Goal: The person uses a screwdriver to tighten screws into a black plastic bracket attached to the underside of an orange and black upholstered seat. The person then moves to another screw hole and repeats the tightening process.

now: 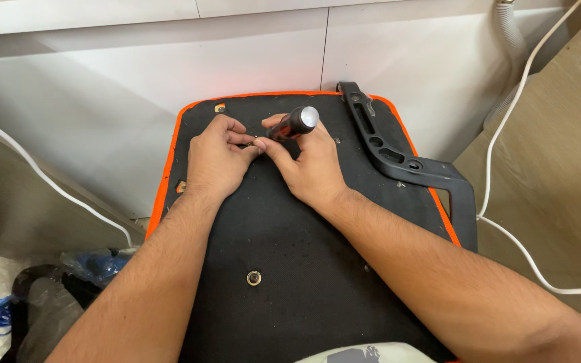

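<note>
Seen from above, two bare hands meet at the far end of a black seat base [284, 269] with orange edging, which lies upside down in front of the person. The right hand [311, 168] is closed around a screwdriver [294, 124] with a dark handle and silver cap. Its long axis runs from the cap at about two o'clock down to the tip at eight o'clock, so the tip points at the left hand. The left hand [216, 158] pinches something small right at that tip; what it is cannot be made out. The hands touch at their fingertips. A black armrest bracket [405, 161] lies at three o'clock of the hands. A screw socket [254, 277] sits at six o'clock, well apart.
</note>
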